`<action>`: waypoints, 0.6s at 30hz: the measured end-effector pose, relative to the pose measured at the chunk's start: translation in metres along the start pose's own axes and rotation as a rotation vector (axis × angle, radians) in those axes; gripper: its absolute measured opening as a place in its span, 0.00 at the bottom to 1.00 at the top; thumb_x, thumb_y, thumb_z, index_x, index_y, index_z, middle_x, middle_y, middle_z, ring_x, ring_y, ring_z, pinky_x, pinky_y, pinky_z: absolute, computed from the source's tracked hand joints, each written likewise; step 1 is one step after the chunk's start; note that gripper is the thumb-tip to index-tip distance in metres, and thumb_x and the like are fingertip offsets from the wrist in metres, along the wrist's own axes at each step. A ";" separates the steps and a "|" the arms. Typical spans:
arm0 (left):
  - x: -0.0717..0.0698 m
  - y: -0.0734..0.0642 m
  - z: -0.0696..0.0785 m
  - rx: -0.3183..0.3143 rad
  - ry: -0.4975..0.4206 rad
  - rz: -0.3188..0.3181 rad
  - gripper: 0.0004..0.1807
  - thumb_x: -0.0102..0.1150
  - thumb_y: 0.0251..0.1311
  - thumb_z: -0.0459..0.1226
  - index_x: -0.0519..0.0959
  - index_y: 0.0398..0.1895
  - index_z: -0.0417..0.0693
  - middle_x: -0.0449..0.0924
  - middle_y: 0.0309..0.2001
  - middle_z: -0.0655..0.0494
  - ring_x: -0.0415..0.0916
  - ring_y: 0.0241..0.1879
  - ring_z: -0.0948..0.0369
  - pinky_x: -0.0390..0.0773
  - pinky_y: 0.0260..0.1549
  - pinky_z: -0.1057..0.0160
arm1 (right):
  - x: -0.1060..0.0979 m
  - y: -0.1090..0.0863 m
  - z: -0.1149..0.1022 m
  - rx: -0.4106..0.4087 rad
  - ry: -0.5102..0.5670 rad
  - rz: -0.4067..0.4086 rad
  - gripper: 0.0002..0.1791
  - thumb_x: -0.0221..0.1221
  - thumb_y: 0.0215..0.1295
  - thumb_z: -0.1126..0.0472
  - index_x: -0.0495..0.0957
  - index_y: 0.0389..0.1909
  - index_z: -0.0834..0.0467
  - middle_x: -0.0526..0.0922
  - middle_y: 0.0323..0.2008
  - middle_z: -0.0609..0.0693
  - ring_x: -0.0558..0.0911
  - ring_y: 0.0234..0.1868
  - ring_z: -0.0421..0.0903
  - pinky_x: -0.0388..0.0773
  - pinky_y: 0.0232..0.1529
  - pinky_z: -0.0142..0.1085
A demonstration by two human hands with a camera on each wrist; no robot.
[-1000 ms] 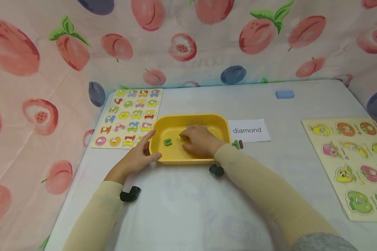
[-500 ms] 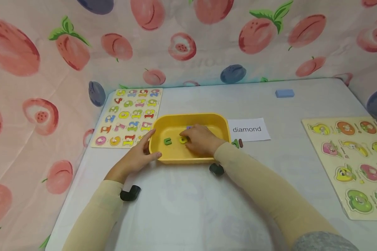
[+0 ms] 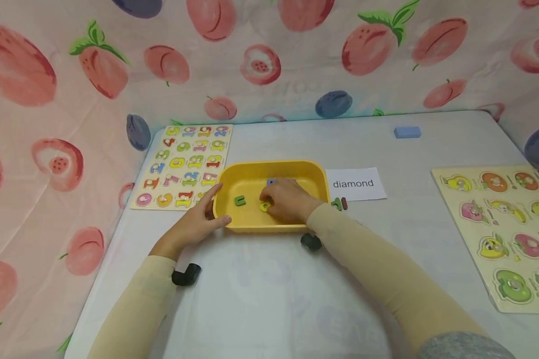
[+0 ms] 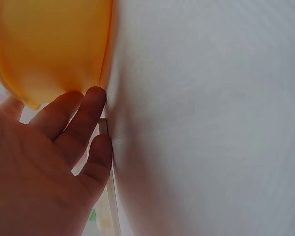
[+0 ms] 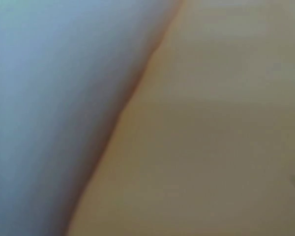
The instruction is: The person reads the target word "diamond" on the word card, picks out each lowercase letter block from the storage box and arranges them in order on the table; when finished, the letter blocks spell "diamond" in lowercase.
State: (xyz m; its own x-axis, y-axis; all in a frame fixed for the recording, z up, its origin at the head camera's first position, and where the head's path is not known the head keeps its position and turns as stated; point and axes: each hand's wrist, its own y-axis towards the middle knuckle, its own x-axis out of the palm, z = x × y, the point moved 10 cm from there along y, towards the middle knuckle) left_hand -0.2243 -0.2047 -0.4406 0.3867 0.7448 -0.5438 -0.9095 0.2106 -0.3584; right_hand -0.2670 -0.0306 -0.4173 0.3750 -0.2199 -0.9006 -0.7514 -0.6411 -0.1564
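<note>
Head view: your left hand (image 3: 193, 227) is at the left end of the yellow tray (image 3: 274, 230), wrist toward you and fingers pointing away. Your thumb touches the near corner while your index finger lies along the left end, so the hand spreads around that end with a relaxed, unclenched hold. From the left wrist, your fingers (image 4: 83, 120) reach loosely toward the tray's outer wall, slightly bent and apart from one another.

Your right hand (image 3: 287, 202) is down inside the tray, back of the hand upward, with the forearm coming in across the near right corner. Its fingers curl downward, and your thumb and index finger pinch the small yellow piece (image 3: 264, 206) near the tray floor; the other fingers are hidden beneath the hand. The right wrist camera shows mainly a blurred sleeve (image 5: 201, 147), so it adds nothing about that grip.

Left of the yellow piece, a green letter (image 3: 240, 200) lies on the tray floor. A blue piece (image 3: 271, 182) shows behind your right hand, partly covered by it. Just beyond the tray's right end lies the white card (image 3: 357, 183) reading "diamond".
</note>
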 end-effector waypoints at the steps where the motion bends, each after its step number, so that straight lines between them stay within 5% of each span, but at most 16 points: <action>1: 0.000 0.000 0.000 0.001 0.002 0.000 0.53 0.68 0.59 0.54 0.43 0.81 0.73 0.63 0.73 0.45 0.63 0.68 0.50 0.55 0.69 0.40 | 0.000 0.000 0.000 -0.002 -0.003 0.000 0.17 0.62 0.66 0.60 0.84 0.55 0.55 0.84 0.52 0.47 0.74 0.55 0.50 0.65 0.64 0.46; 18: 0.000 0.001 0.000 0.009 0.015 -0.002 0.53 0.68 0.60 0.54 0.42 0.81 0.73 0.63 0.73 0.44 0.63 0.69 0.49 0.53 0.70 0.39 | -0.028 -0.019 -0.005 -0.043 0.070 0.097 0.16 0.61 0.65 0.60 0.85 0.53 0.55 0.85 0.50 0.45 0.76 0.51 0.47 0.70 0.60 0.41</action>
State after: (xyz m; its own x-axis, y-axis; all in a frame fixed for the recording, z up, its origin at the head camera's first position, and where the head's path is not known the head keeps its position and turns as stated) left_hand -0.2256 -0.2046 -0.4411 0.3912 0.7344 -0.5546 -0.9099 0.2184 -0.3526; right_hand -0.2601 -0.0159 -0.3865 0.3398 -0.3319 -0.8800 -0.7627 -0.6447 -0.0513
